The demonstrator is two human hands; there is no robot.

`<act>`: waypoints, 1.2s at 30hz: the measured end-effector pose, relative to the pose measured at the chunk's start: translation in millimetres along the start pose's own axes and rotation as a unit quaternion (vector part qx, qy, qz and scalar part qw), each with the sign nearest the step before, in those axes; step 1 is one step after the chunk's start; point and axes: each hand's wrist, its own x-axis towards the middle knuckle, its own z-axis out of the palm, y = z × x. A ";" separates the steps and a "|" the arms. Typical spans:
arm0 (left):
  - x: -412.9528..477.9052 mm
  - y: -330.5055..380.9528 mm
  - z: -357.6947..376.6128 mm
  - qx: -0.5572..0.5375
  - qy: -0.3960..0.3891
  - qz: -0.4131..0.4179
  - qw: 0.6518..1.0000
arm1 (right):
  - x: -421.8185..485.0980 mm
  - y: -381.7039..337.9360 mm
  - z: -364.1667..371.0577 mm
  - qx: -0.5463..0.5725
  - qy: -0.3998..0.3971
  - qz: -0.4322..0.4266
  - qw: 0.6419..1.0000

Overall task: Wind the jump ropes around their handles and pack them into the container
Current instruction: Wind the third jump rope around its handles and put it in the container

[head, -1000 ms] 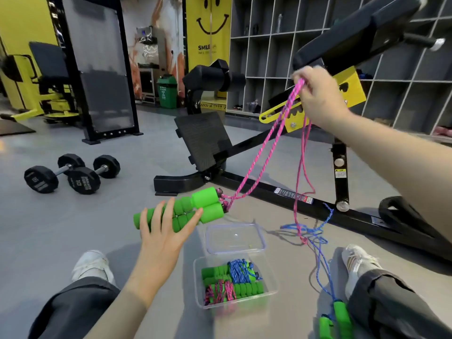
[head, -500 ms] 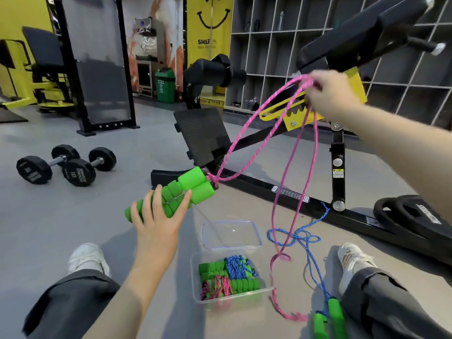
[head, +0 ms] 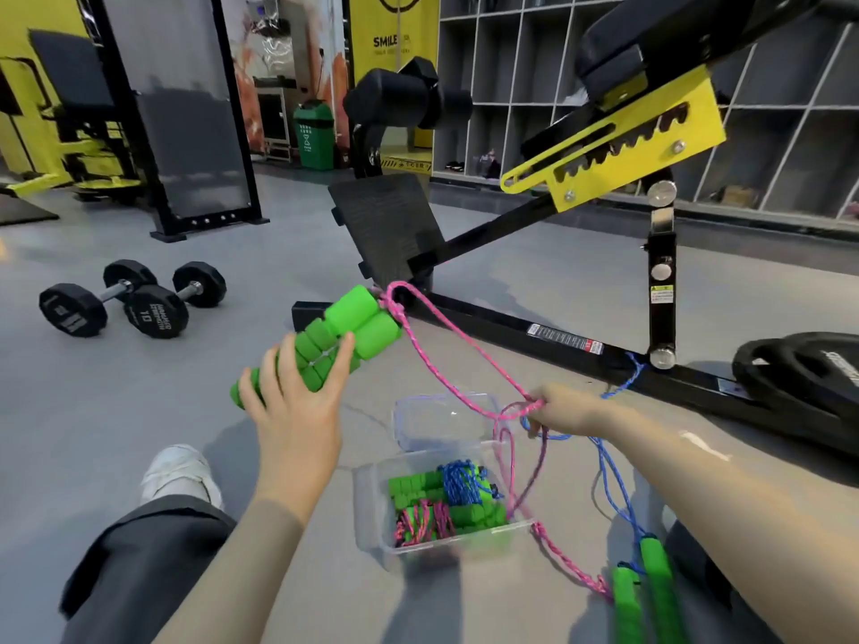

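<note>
Left hand (head: 297, 411) fingers clamped on two green foam handles (head: 344, 332); right hand (head: 564, 409) fingers pinching one pink braided rope (head: 446, 346); two wound ropes in clear plastic container (head: 372, 518).

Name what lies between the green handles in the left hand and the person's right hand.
In the head view, only the pink rope spans it, running from the green handles in the left hand to the right hand.

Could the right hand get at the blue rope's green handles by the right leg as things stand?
Probably, but not freely: the right hand grips the pink rope. The handles lie uncovered on the floor.
</note>
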 end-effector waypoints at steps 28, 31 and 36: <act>-7.9 47.6 19.6 -0.033 -0.020 0.146 0.988 | 1.6 70.3 63.9 0.148 0.265 0.041 0.952; 4.7 42.0 1.0 -0.044 -0.027 0.124 0.991 | -20.5 40.0 17.8 0.120 0.315 -0.048 0.940; 24.8 21.4 -32.9 -0.063 -0.001 0.054 0.997 | -46.9 -1.8 -22.8 0.025 0.223 -0.098 0.970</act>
